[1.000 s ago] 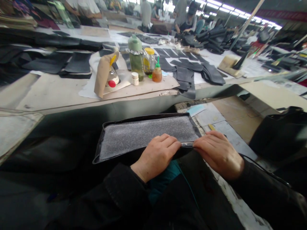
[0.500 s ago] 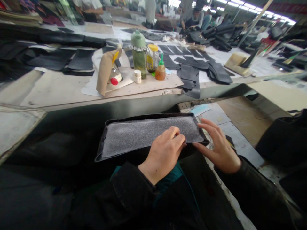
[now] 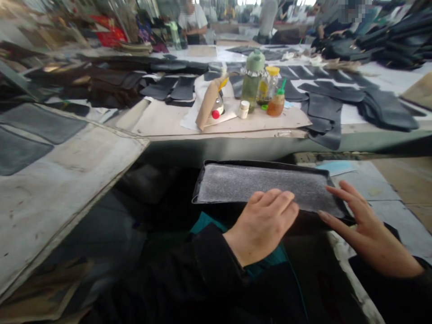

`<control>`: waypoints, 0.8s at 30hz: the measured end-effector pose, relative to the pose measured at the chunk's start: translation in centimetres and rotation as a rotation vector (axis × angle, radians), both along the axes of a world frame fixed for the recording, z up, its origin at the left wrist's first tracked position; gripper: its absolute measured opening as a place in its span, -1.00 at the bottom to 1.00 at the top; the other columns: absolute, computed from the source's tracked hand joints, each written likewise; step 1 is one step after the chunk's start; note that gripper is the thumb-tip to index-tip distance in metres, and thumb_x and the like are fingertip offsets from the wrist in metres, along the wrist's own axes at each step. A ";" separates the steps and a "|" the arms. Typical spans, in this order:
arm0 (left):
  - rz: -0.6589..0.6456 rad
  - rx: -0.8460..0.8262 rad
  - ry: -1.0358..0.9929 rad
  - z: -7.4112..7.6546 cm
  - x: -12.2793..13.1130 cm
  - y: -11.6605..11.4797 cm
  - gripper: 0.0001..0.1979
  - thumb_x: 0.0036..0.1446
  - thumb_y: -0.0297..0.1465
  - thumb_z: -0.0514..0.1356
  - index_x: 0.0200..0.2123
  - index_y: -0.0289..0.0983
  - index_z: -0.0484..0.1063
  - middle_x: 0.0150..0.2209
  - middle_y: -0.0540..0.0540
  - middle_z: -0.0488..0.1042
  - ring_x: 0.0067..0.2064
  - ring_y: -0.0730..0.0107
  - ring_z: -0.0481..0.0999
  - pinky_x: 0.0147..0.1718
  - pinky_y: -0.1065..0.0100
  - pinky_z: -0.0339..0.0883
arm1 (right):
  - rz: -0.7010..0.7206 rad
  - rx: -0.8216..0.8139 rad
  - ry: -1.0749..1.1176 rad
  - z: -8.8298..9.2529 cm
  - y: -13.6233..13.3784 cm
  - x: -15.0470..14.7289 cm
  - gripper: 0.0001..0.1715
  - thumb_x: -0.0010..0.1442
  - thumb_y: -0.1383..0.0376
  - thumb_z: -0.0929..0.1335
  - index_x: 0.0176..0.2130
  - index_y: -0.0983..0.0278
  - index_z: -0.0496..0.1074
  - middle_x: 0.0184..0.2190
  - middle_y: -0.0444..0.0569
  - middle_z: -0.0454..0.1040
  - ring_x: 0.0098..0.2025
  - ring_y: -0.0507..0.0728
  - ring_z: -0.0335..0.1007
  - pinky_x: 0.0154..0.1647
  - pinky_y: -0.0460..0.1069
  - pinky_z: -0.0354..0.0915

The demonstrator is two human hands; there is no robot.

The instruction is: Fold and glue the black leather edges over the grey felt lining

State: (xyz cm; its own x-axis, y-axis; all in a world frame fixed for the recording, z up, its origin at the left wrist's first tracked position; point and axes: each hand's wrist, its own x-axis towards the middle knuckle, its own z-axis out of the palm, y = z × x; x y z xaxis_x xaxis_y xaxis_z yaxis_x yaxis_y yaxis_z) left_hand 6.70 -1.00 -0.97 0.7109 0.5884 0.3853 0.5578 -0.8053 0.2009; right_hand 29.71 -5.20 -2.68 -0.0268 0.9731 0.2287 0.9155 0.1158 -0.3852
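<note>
Beneath the left fingers point(image 3: 287, 208): the grey panel point(image 3: 259, 182) with its black rim point(image 3: 310, 170); they curl over the near edge, but I cannot tell whether they clamp it.
Right fingers point(image 3: 349, 196): spread apart, not gripping, at the panel's right end.
Left end: no hand on it, left of the left fingers; I judge it could dip if they slacken.
Black rim: uneven pressing between my hands might crease it.
</note>
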 end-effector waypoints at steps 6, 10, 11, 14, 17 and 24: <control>0.298 -0.028 -0.019 -0.8 -9.6 -0.2 -0.78 0.14 -0.32 0.06 -0.18 -0.26 0.35 -0.18 -0.07 0.40 -0.11 0.36 0.34 -0.12 0.26 0.15 | 0.002 0.060 -0.013 0.1 -0.3 -0.5 -0.43 0.14 0.01 0.22 0.07 0.21 0.18 0.18 0.15 -0.02 0.20 0.26 -0.09 0.14 0.15 0.02; 0.357 0.016 -0.031 -0.9 -12.8 -0.9 -0.88 0.13 -0.40 0.07 -0.33 -0.27 0.39 -0.31 -0.02 0.45 -0.21 0.39 0.38 -0.17 0.26 0.15 | -0.024 0.057 -0.025 -0.1 -0.5 -0.5 -0.44 0.11 -0.04 0.22 0.03 0.18 0.23 0.17 0.12 0.03 0.18 0.26 -0.05 0.14 0.15 0.02; 0.349 0.035 -0.036 -1.0 -13.0 -1.2 -0.88 0.13 -0.43 0.06 -0.34 -0.27 0.39 -0.32 -0.02 0.45 -0.22 0.40 0.39 -0.17 0.27 0.15 | -0.029 0.061 -0.036 -0.1 -0.6 -0.5 -0.44 0.11 -0.05 0.22 0.02 0.16 0.23 0.17 0.11 0.04 0.18 0.26 -0.05 0.15 0.15 0.01; 0.280 0.060 -0.038 -1.3 -13.1 -1.6 -0.87 0.13 -0.50 0.04 -0.34 -0.28 0.39 -0.32 -0.02 0.46 -0.23 0.42 0.40 -0.17 0.29 0.14 | -0.033 0.067 -0.079 -0.2 -0.9 -0.3 -0.44 0.10 -0.07 0.22 0.02 0.12 0.22 0.17 0.05 0.04 0.19 0.22 -0.07 0.17 0.12 -0.01; 0.214 0.035 -0.028 -1.4 -13.3 -1.5 -0.83 0.12 -0.54 0.01 -0.32 -0.28 0.38 -0.33 -0.01 0.46 -0.25 0.44 0.40 -0.18 0.31 0.14 | -0.049 0.097 -0.117 0.0 -1.1 -0.5 -0.41 0.09 -0.11 0.19 0.02 0.13 0.23 0.17 0.05 0.04 0.18 0.22 -0.05 0.14 0.13 0.05; 0.214 -0.119 0.000 -0.6 -13.9 -0.3 -0.83 0.17 -0.46 -0.01 -0.32 -0.25 0.37 -0.42 0.01 0.43 -0.36 0.44 0.37 -0.25 0.28 0.07 | 0.062 0.361 -0.227 1.6 -1.5 -7.4 -0.58 0.14 0.24 0.26 0.02 0.12 0.22 0.13 0.06 0.11 0.14 0.30 0.04 0.15 0.26 -0.04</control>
State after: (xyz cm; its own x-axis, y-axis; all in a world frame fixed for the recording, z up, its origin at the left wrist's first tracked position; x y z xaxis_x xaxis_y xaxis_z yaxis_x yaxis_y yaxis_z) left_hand -7.21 -1.25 -1.60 0.5654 0.7665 0.3045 0.7129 -0.6398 0.2869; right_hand 22.29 -6.69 -1.08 -0.1721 0.8267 0.5356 0.9594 0.2639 -0.0991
